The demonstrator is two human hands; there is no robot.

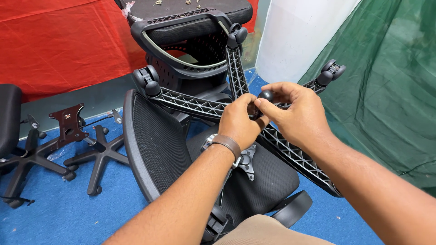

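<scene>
Sprawling across the middle of the frame is the black plastic star base [200,105], its ribbed lattice arms tipped with twin-wheel casters, lying over an overturned mesh-backed chair [156,147] on the blue carpet [59,213]. Smaller spare bases [102,152] sit at lower left, below the red cloth. My left hand [237,121], leather-banded at the wrist, and my right hand [297,113] meet at the base's hub, fingertips of both pinched together on a small, smooth, rounded black caster [266,95] at centre frame.
</scene>
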